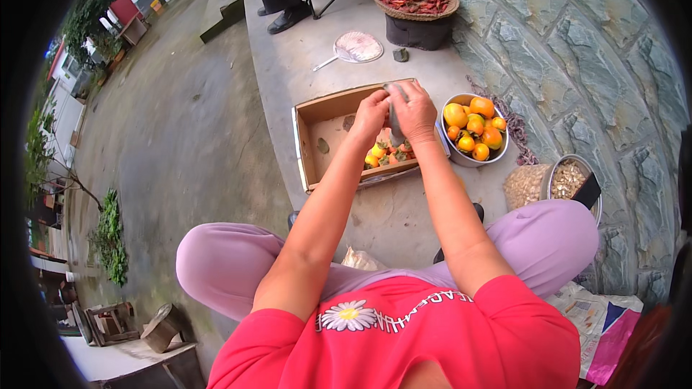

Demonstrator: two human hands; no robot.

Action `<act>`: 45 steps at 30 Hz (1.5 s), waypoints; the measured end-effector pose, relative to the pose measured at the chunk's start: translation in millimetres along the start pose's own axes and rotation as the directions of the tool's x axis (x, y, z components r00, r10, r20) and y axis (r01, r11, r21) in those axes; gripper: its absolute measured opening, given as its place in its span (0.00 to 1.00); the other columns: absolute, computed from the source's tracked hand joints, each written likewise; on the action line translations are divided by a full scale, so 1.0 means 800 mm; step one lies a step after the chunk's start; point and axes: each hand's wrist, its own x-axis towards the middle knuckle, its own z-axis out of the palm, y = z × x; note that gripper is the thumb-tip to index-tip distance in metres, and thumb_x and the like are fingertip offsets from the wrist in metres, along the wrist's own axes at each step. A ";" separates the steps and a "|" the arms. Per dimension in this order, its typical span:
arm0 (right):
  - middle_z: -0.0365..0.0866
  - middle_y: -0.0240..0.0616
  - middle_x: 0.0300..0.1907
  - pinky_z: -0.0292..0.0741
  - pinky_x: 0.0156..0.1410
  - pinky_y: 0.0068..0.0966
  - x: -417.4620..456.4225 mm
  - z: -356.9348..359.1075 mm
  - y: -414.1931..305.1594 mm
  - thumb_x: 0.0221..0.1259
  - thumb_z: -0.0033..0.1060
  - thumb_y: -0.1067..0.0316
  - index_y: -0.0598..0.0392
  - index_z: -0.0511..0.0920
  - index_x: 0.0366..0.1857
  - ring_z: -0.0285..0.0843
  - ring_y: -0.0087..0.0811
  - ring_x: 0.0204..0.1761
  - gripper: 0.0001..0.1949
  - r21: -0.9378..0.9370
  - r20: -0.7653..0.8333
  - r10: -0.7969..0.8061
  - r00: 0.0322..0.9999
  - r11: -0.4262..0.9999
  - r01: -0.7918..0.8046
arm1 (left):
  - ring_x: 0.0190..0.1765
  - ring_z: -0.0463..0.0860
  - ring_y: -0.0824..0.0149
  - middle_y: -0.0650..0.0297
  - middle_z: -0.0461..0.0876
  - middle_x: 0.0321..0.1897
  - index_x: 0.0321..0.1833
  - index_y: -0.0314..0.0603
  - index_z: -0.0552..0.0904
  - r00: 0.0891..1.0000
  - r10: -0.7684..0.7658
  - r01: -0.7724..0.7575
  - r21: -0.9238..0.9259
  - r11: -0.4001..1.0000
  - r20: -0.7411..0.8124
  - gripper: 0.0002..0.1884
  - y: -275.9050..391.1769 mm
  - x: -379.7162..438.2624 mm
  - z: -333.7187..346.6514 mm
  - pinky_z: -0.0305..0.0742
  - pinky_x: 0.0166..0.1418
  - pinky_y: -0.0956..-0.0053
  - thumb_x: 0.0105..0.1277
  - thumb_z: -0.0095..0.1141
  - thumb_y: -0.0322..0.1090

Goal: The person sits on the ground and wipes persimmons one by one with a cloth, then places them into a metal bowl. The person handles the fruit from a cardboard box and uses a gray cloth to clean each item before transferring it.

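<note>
My left hand (372, 112) and my right hand (414, 111) meet above a shallow cardboard box (324, 107). Between them is a grey cloth (396, 128), blurred and hanging down from the fingers. Both hands grip it; whether anything is wrapped inside it cannot be seen. Under the hands, several small orange persimmons (372, 161) with leafy caps lie in the box's near right corner, partly hidden by the cloth. A loose leaf (323, 145) rests on the box floor. Just right of the box stands a metal pot (471, 161) full of yellow-orange persimmons (476, 126).
Beyond the box lie a hand fan (358, 47) and a stone (400, 54). A wicker basket of red chilies (416, 0) sits on a dark stool. Another person's shoe (289, 20) shows by a folding chair. At right are a bag (521, 186) and a bowl (567, 177) against the stone wall.
</note>
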 end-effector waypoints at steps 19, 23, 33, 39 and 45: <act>0.81 0.24 0.35 0.72 0.52 0.19 -0.002 0.016 0.057 0.71 0.60 0.55 0.56 0.84 0.41 0.73 0.18 0.36 0.14 0.781 0.272 0.361 0.892 0.459 -0.424 | 0.49 0.85 0.61 0.55 0.81 0.50 0.57 0.31 0.76 0.944 -0.271 0.314 -0.764 0.564 0.188 0.24 -0.014 -0.006 0.009 0.87 0.54 0.70 0.69 0.65 0.45; 0.81 0.34 0.42 0.75 0.54 0.24 -0.018 0.033 0.026 0.70 0.62 0.60 0.60 0.78 0.54 0.78 0.24 0.46 0.17 0.605 0.065 0.121 0.991 0.785 -0.135 | 0.50 0.85 0.60 0.56 0.83 0.50 0.58 0.35 0.77 0.950 -0.278 0.253 -0.876 0.410 0.144 0.23 -0.024 0.009 -0.022 0.86 0.55 0.70 0.69 0.65 0.45; 0.81 0.27 0.34 0.72 0.42 0.20 -0.001 -0.002 0.044 0.72 0.62 0.53 0.59 0.83 0.41 0.73 0.17 0.35 0.16 0.668 0.260 0.198 0.945 0.670 -0.324 | 0.47 0.86 0.63 0.58 0.87 0.48 0.57 0.38 0.80 0.916 -0.200 0.381 -0.599 0.705 0.348 0.14 -0.001 -0.021 -0.017 0.84 0.58 0.65 0.72 0.62 0.34; 0.85 0.42 0.47 0.75 0.58 0.27 -0.006 0.022 0.015 0.73 0.58 0.58 0.60 0.83 0.50 0.83 0.35 0.50 0.15 0.516 -0.015 0.117 0.993 0.852 -0.092 | 0.56 0.82 0.66 0.62 0.82 0.52 0.57 0.42 0.76 0.996 0.069 -0.087 -0.532 0.842 -0.053 0.16 -0.025 -0.004 0.001 0.82 0.59 0.68 0.69 0.62 0.25; 0.84 0.30 0.39 0.74 0.50 0.20 -0.023 0.030 0.009 0.72 0.58 0.63 0.62 0.84 0.47 0.77 0.18 0.42 0.13 0.677 0.205 0.285 0.937 0.649 -0.345 | 0.56 0.81 0.68 0.62 0.82 0.53 0.62 0.42 0.75 0.855 0.412 -0.462 -0.100 0.881 -0.316 0.26 -0.011 -0.003 0.003 0.78 0.61 0.73 0.61 0.65 0.18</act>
